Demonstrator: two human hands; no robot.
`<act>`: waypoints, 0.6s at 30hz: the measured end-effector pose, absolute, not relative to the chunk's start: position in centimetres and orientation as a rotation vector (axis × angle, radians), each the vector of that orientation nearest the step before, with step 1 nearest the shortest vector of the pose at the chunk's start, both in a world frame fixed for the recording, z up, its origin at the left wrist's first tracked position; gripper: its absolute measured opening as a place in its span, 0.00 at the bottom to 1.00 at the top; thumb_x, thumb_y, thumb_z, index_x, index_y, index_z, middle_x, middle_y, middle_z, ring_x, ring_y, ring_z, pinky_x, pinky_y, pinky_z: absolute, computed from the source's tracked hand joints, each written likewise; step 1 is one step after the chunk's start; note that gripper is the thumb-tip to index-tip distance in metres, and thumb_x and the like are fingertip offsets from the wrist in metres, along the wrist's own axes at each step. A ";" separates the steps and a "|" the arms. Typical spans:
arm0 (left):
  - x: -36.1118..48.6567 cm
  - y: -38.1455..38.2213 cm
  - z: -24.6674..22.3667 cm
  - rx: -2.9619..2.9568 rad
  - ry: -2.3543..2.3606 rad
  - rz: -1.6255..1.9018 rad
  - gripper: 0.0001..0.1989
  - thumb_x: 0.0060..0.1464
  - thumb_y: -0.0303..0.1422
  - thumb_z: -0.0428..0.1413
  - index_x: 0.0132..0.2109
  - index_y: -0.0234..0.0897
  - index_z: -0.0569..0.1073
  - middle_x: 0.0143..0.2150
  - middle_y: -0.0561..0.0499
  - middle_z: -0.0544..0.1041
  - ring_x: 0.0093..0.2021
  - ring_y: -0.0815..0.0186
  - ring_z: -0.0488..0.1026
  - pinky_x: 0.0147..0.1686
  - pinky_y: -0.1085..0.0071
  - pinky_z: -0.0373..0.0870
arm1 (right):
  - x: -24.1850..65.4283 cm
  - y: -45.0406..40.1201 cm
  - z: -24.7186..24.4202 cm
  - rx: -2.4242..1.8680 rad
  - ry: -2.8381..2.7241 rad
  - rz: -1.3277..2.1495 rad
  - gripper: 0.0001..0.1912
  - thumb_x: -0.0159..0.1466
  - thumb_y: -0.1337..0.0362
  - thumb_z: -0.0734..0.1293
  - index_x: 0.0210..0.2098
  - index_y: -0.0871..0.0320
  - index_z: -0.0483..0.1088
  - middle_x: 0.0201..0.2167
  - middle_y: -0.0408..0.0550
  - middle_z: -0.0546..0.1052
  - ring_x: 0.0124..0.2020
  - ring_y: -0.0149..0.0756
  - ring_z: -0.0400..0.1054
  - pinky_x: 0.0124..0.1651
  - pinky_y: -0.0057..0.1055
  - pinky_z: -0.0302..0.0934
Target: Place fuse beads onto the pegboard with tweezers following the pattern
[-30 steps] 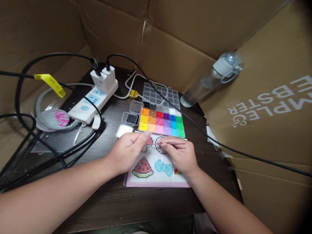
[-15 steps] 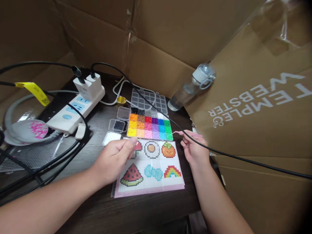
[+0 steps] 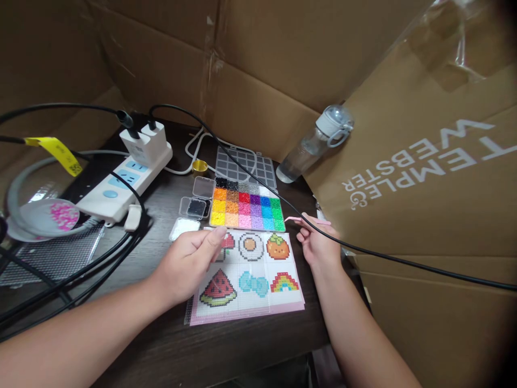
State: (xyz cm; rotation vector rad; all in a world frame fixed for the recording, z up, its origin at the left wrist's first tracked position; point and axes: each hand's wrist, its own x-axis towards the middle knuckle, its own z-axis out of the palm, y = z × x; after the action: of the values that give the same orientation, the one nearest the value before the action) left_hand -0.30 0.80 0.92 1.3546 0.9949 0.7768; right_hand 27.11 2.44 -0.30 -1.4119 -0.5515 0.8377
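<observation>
My right hand (image 3: 321,245) holds pink tweezers (image 3: 313,220) near the right edge of the bead box. Their tip points left, close to the green beads. My left hand (image 3: 189,264) is closed, thumb against the curled forefinger, over the left side of the pattern sheet (image 3: 252,310); anything inside it is hidden. That sheet, under a clear pegboard, shows a partly covered mushroom, an egg (image 3: 251,246), a persimmon (image 3: 278,248), a watermelon slice (image 3: 218,289), a pale blue bow (image 3: 253,284) and a rainbow (image 3: 285,282). Beyond it lies the bead box (image 3: 244,207), with beads sorted by colour.
Small clear cases (image 3: 184,228) sit left of the bead box. A power strip (image 3: 121,188), a dish of pink beads (image 3: 30,218) and loose cables occupy the left. A water bottle (image 3: 311,148) leans at the cardboard wall (image 3: 258,102). One black cable (image 3: 388,258) crosses over my right hand.
My right hand, with the tweezers, has shifted very slightly left. The whole view has moved a little; my left hand stays in place on the sheet.
</observation>
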 end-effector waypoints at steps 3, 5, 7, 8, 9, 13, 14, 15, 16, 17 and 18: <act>-0.2 0.8 0.8 1.351 0.998 0.783 0.25 0.60 0.45 0.43 0.19 0.37 0.56 0.16 0.57 0.54 0.18 0.72 0.52 0.17 0.76 0.52 | 26.2 2.2 0.2 -1.360 -0.625 0.776 0.11 0.45 0.64 0.75 0.20 0.63 0.71 0.20 0.45 0.73 0.14 0.19 0.54 0.14 0.21 0.47; -0.2 0.8 0.8 1.346 0.986 0.791 0.25 0.60 0.45 0.43 0.19 0.37 0.56 0.16 0.57 0.53 0.18 0.73 0.51 0.17 0.76 0.51 | 24.9 1.6 0.5 -1.319 -0.794 0.754 0.09 0.49 0.63 0.74 0.22 0.62 0.73 0.23 0.46 0.74 0.15 0.20 0.55 0.15 0.22 0.50; -0.2 0.8 0.8 1.343 0.972 0.802 0.25 0.60 0.44 0.43 0.19 0.37 0.56 0.17 0.57 0.54 0.18 0.73 0.52 0.17 0.76 0.52 | 23.2 0.7 0.8 -1.314 -1.031 0.764 0.07 0.52 0.62 0.72 0.26 0.60 0.75 0.27 0.48 0.76 0.17 0.23 0.60 0.18 0.25 0.56; -0.2 0.8 0.8 1.341 0.970 0.807 0.25 0.60 0.44 0.43 0.19 0.37 0.56 0.16 0.57 0.54 0.18 0.73 0.52 0.17 0.77 0.52 | 22.3 0.2 0.8 -1.326 -1.155 0.744 0.06 0.55 0.62 0.71 0.28 0.59 0.76 0.29 0.48 0.77 0.19 0.26 0.64 0.21 0.27 0.61; -0.2 0.8 0.9 1.338 0.971 0.812 0.25 0.60 0.44 0.43 0.19 0.36 0.56 0.16 0.57 0.54 0.18 0.73 0.52 0.17 0.77 0.52 | 21.4 -0.2 0.9 -1.349 -1.286 0.743 0.05 0.55 0.62 0.70 0.29 0.58 0.77 0.30 0.49 0.78 0.24 0.31 0.69 0.25 0.30 0.65; -0.1 0.8 1.0 1.336 0.974 0.827 0.24 0.60 0.44 0.44 0.19 0.36 0.57 0.16 0.58 0.54 0.17 0.73 0.52 0.17 0.77 0.52 | 18.9 -1.1 0.7 -1.309 -1.624 0.839 0.03 0.56 0.66 0.70 0.29 0.56 0.78 0.32 0.49 0.80 0.35 0.39 0.74 0.41 0.36 0.70; -0.1 0.8 1.0 1.339 0.968 0.829 0.24 0.61 0.43 0.43 0.19 0.36 0.57 0.16 0.58 0.54 0.17 0.73 0.52 0.17 0.77 0.52 | 18.7 -1.2 0.6 -1.293 -1.638 0.861 0.03 0.56 0.66 0.70 0.29 0.56 0.78 0.31 0.48 0.80 0.35 0.38 0.74 0.42 0.36 0.70; -0.1 0.8 1.0 1.341 0.962 0.830 0.24 0.61 0.43 0.43 0.19 0.36 0.57 0.16 0.58 0.54 0.17 0.74 0.52 0.17 0.77 0.51 | 18.6 -1.1 0.5 -1.284 -1.638 0.879 0.03 0.57 0.67 0.69 0.29 0.56 0.78 0.31 0.48 0.80 0.35 0.38 0.75 0.41 0.36 0.70; -0.1 0.8 1.0 1.343 0.956 0.831 0.24 0.61 0.43 0.43 0.19 0.36 0.57 0.16 0.58 0.54 0.17 0.74 0.52 0.17 0.77 0.51 | 18.6 -1.0 0.4 -1.279 -1.635 0.891 0.03 0.57 0.67 0.69 0.29 0.56 0.78 0.31 0.48 0.80 0.34 0.38 0.75 0.41 0.35 0.70; -0.1 0.8 1.0 1.343 0.953 0.833 0.24 0.61 0.43 0.43 0.19 0.36 0.57 0.16 0.58 0.54 0.17 0.74 0.52 0.17 0.77 0.51 | 18.7 -1.0 0.3 -1.277 -1.632 0.901 0.03 0.57 0.67 0.69 0.29 0.56 0.78 0.31 0.47 0.80 0.34 0.38 0.75 0.41 0.35 0.70; -0.1 0.8 1.0 1.342 0.952 0.836 0.24 0.61 0.43 0.43 0.19 0.36 0.57 0.16 0.58 0.54 0.17 0.74 0.52 0.17 0.77 0.51 | 18.8 -0.9 0.2 -1.276 -1.630 0.909 0.03 0.57 0.67 0.69 0.29 0.56 0.78 0.31 0.47 0.80 0.34 0.38 0.75 0.41 0.35 0.70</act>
State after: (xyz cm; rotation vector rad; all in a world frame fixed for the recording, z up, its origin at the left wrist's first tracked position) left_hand -0.09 0.76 0.95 1.3423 0.9521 0.8357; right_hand 18.75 -0.91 0.17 -1.2759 -1.6301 0.9089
